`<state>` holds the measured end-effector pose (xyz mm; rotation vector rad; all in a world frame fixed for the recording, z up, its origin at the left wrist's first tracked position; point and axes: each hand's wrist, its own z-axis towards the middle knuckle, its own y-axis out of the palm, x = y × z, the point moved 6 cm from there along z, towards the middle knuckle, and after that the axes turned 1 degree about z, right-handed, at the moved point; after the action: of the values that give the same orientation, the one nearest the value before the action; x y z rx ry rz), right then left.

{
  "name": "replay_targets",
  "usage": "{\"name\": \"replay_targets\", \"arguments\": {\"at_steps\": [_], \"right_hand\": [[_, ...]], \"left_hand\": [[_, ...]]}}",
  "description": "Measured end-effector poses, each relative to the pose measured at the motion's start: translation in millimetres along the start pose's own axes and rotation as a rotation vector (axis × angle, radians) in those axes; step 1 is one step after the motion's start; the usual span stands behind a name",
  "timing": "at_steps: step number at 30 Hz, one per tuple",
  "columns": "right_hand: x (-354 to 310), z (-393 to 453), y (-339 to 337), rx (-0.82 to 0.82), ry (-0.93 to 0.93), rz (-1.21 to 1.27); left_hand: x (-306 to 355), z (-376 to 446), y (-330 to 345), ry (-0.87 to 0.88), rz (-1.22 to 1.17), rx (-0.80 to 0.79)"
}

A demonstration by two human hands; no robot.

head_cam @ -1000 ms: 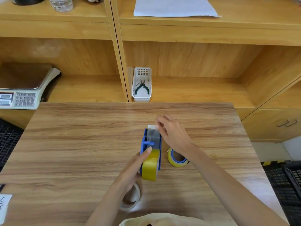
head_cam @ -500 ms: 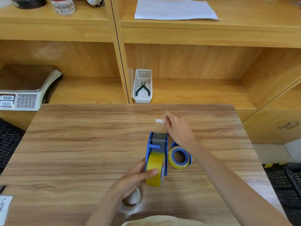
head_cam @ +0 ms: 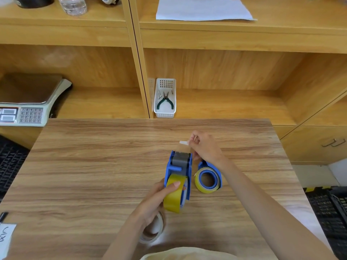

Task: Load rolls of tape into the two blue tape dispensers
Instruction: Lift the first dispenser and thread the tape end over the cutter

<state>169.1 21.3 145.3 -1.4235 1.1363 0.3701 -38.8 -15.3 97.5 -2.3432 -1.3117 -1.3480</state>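
A blue tape dispenser stands upright near the middle of the wooden table, with a yellow tape roll seated in its near end. My left hand grips that roll and the dispenser's side. My right hand pinches the white-tipped tape end, which is drawn over the grey roller at the dispenser's far end. A second blue dispenser lies flat just to the right, holding a yellow roll. An almost spent roll lies on the table under my left wrist.
Behind the table are wooden shelves with a white basket holding pliers, a weighing scale at the left, and a sheet of paper above. Black crates stand at the right, a paper note at the near left.
The dispenser has tipped upright and shifted slightly right. My right hand has drawn the tape end farther out past the front roller. The flat dispenser at the right has come into view.
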Motion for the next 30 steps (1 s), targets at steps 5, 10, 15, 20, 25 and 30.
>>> {"name": "replay_targets", "arguments": {"at_steps": [5,10,15,20,25,30], "right_hand": [[44,-5,39,-0.338,0.476,0.532],[55,-14,69,-0.397,0.634,0.912],[53,-11,75,-0.319,0.666,1.019],[49,-7,74,-0.269,0.473,0.852],[50,1,72,-0.182,0.329,0.563],[57,19,68,-0.020,0.193,0.383]], "left_hand": [[6,1,-1,0.015,-0.079,0.036],[15,6,0,0.024,-0.144,0.033],[20,22,1,-0.002,-0.388,0.007],[21,44,-10,-0.053,-0.470,0.034],[15,69,-20,-0.120,-0.522,0.029],[4,92,-34,-0.212,-0.279,0.087]]}}
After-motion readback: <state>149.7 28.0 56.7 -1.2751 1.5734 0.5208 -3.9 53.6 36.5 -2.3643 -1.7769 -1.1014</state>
